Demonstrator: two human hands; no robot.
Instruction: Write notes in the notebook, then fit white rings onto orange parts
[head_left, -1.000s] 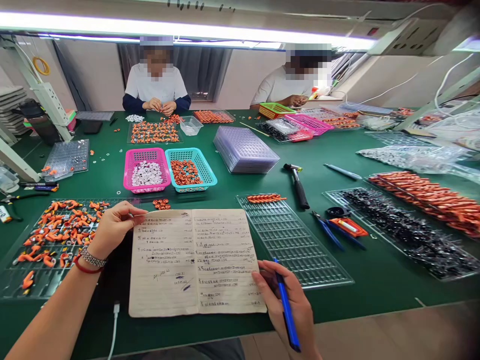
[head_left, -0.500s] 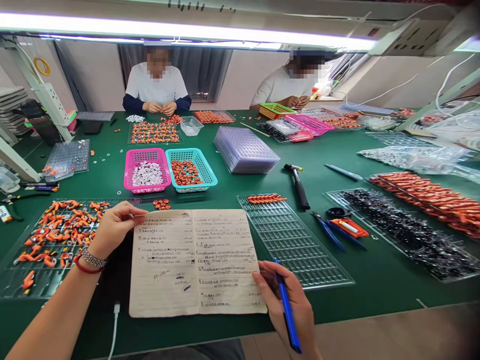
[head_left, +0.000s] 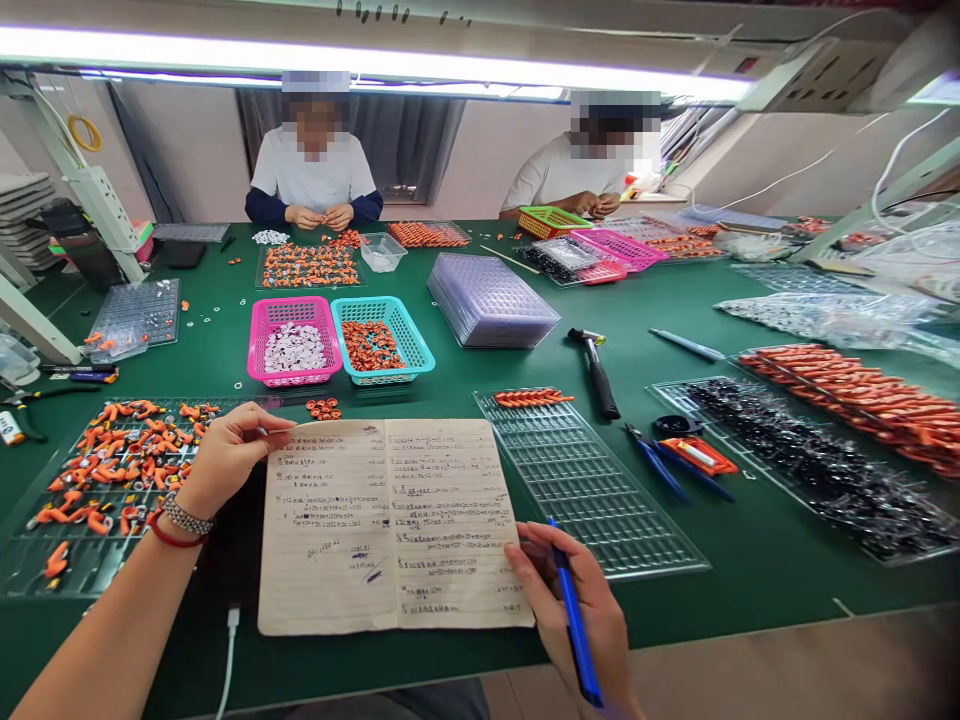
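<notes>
An open notebook (head_left: 330,590) with handwritten lines on both pages lies before me at the table's near edge. My left hand (head_left: 236,445) pinches its upper left corner between thumb and fingers. At the lower right edge of the notebook, my right hand (head_left: 577,600) holds a blue pen (head_left: 574,620), which slants across the fingers with one end pointing down toward me. The right thumb rests along the page edge. A tray of orange parts (head_left: 112,470) lies left of my left hand, and a clear slotted tray (head_left: 600,490) is right of the notebook.
Beyond the notebook stand a pink basket (head_left: 294,375) of white pieces, a turquoise basket (head_left: 382,375) of orange pieces and stacked clear trays (head_left: 491,300). Rightward lie a hammer (head_left: 600,380), blue-handled pliers (head_left: 660,465) and heaped black parts (head_left: 810,470). Two people sit across the table.
My hands, the notebook and the pen stay in place. Across the table, the people's heads have shifted very slightly.
</notes>
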